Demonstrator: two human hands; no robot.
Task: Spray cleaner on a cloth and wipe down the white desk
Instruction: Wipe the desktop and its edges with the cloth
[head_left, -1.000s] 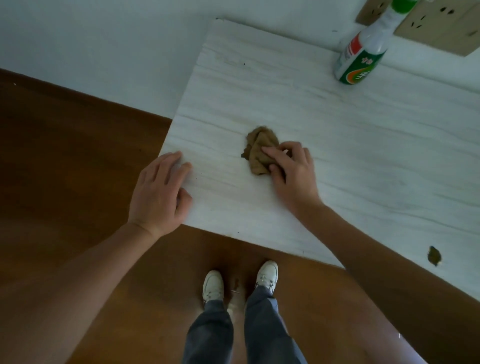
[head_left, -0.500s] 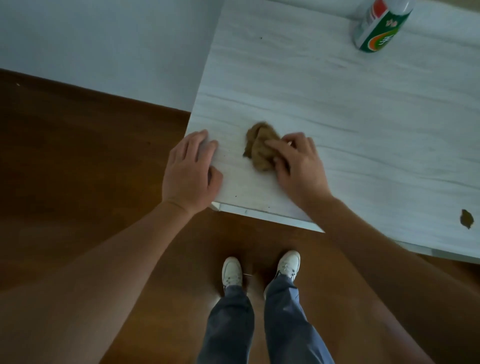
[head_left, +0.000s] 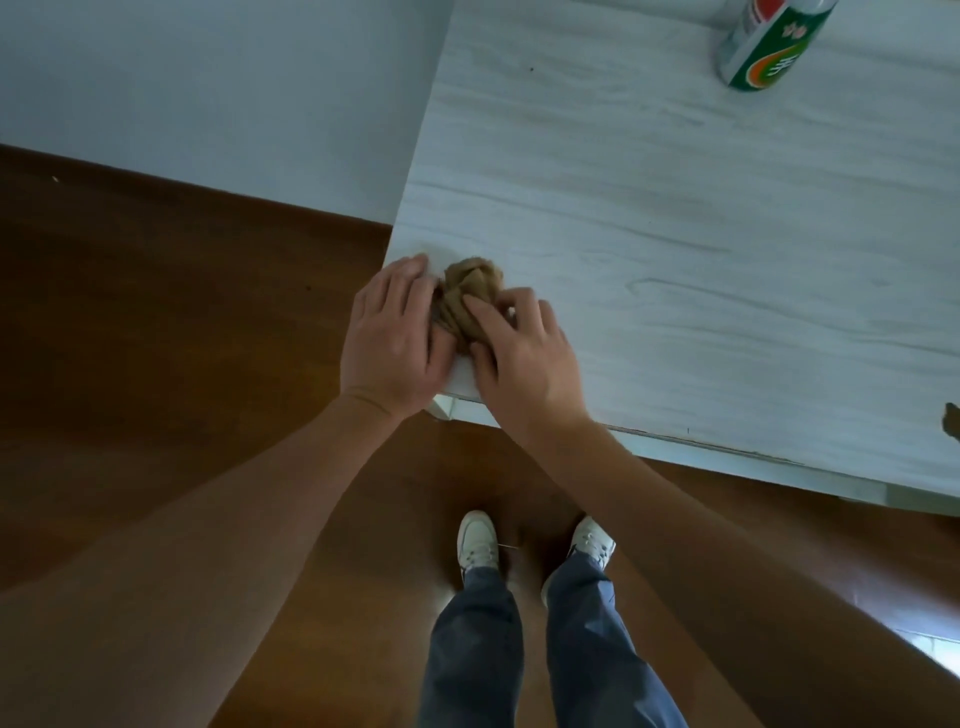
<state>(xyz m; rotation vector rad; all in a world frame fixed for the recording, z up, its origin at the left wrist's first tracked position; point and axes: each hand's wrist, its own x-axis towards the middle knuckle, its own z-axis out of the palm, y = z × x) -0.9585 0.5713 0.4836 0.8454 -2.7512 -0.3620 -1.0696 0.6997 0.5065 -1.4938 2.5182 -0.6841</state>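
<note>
Cloth (head_left: 469, 291) half-covered; bottle (head_left: 763, 49) top offscreen

Floor (head_left: 156, 364): dark brown wood with a sheen, covering the left and lower parts of the view. Wall (head_left: 208, 93): plain, pale, meeting the floor along a straight line at upper left. Two white lace-up shoes, left shoe (head_left: 477, 543) and right shoe (head_left: 592, 543), stand slightly apart on the floor. Blue-grey trousers (head_left: 519, 649) reach down to both shoes. A small bright patch (head_left: 935, 647) shows on the floor at lower right.
</note>
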